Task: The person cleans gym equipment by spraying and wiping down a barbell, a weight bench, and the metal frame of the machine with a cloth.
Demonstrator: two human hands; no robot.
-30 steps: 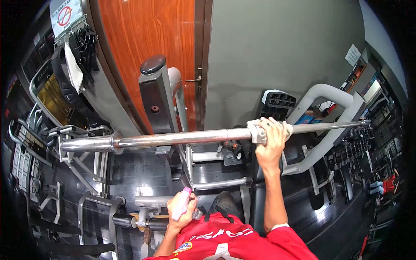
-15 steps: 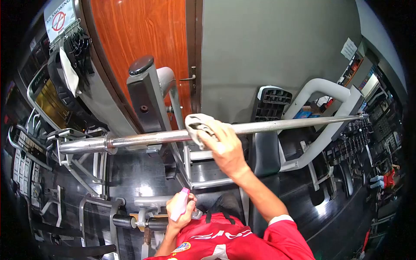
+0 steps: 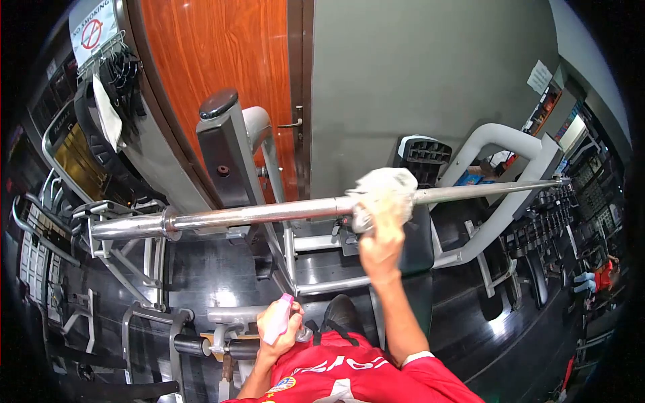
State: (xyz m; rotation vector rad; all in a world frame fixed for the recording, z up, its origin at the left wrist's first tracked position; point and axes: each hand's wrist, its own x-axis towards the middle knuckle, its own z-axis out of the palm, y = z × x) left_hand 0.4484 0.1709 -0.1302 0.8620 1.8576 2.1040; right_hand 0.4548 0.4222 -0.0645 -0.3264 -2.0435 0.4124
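A long metal barbell (image 3: 282,212) lies across the view, resting on the grey frame of a bench rack. My right hand (image 3: 383,252) presses a pale cloth (image 3: 386,191) around the bar, right of its middle; motion blurs the cloth and fingertips. Low at my front, my left hand (image 3: 281,332) is closed around a spray bottle (image 3: 279,322) with a pink-and-white head. The bottle's lower part is mostly hidden by my fingers.
A grey rack upright (image 3: 232,154) stands left, before a wooden door (image 3: 222,54). Behind the bar sits a black bench pad (image 3: 413,235). Dumbbells (image 3: 547,221) line the right side, where another person (image 3: 598,275) in red is visible farther off.
My right hand has slid the cloth rightward along the barbell. My left hand stays in place with the spray bottle.
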